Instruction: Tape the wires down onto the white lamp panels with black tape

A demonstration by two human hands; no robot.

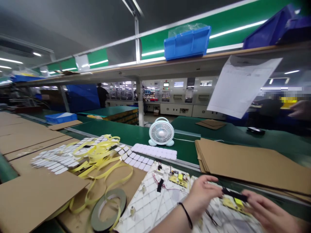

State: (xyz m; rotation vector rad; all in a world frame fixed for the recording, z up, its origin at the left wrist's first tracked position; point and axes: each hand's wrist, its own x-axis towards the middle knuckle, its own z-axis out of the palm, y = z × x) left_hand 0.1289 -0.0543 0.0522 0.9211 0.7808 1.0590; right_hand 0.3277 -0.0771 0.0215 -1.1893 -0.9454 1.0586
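Note:
A short black strip, seemingly tape (pixel 234 194), is stretched between my two hands. My left hand (pixel 202 191) pinches its left end, and my right hand (pixel 263 205) grips the other end. Both hands hover over a white panel (pixel 228 220) with a yellow circuit board (pixel 234 204) and dark wires. To the left lies a second white panel (pixel 145 200), carrying another yellow circuit board (pixel 179 179), red wires and a black tape piece (pixel 160 185) stuck across them. My left forearm hides part of the panels.
A tape roll (pixel 109 210) and tangled yellow backing strips (pixel 97 158) lie left, by white label sheets (pixel 154 151). A small fan (pixel 161 132) stands behind. Cardboard sheets (pixel 250 158) are stacked right. Overhead, a shelf holds a blue bin (pixel 187 43); a paper (pixel 240 85) hangs down.

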